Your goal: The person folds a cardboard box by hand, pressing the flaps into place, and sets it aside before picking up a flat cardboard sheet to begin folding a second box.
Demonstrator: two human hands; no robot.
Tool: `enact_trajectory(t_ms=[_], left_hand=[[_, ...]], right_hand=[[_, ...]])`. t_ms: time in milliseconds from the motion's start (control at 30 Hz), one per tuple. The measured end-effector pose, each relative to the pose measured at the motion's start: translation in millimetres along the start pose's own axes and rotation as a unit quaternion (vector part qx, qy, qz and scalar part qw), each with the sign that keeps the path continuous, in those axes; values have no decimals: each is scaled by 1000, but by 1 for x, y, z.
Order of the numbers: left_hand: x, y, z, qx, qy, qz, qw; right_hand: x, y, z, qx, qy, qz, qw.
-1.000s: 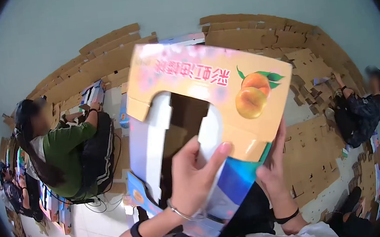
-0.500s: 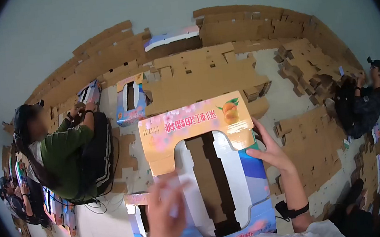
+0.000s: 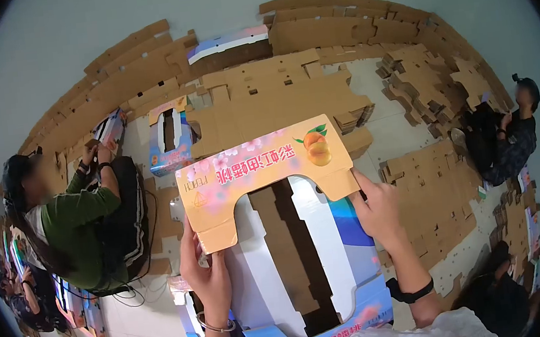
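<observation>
A printed cardboard fruit box (image 3: 262, 159) with orange and blue panels, peach pictures and an open slot down its top is right in front of me. My left hand (image 3: 205, 267) grips its left side near the far corner, thumb by the orange flap and fingers along the outer wall. On the opposite side, my right hand (image 3: 376, 210) holds the box near the other far corner, thumb on top and the rest of the fingers partly hidden. Through the slot the brown inner cardboard shows.
Stacks of flat brown cardboard (image 3: 271, 112) lie ahead and to the right. One more printed box (image 3: 170, 136) stands ahead left, another (image 3: 198, 327) beside my left forearm. A person in a green top (image 3: 78, 221) sits at left; another person (image 3: 513, 136) sits at right.
My left hand has moved from above the box's top to its left side and now grips it there. My right hand stays on the right side. The view has shifted slightly.
</observation>
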State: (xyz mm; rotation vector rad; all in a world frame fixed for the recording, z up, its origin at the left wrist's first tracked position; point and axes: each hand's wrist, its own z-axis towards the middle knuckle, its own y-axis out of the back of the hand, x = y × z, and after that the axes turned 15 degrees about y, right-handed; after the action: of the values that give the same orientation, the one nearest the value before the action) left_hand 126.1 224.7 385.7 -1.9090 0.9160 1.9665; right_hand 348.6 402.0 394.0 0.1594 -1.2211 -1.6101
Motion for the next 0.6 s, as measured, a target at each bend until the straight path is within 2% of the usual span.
enact_trajectory(t_ms=[67,200,300,367,600], left_hand=[[-1,0,-2,-39,-40,55,997],[-3,1,0,-63,-63,87,992],[-4,1,0,-74,-74,140,985],[-6,-2,1,-97,-100,158,978],[-8,-5,-1,-94,-72,161,980]], right_hand=[[3,5,0,18,11,-55,998],[4,5,0,20,26,-105,994],[4,7,0,-19,69,-134,988],[-1,6,1,-94,114,-139,979],[7,6,3,-80,67,-103,989]])
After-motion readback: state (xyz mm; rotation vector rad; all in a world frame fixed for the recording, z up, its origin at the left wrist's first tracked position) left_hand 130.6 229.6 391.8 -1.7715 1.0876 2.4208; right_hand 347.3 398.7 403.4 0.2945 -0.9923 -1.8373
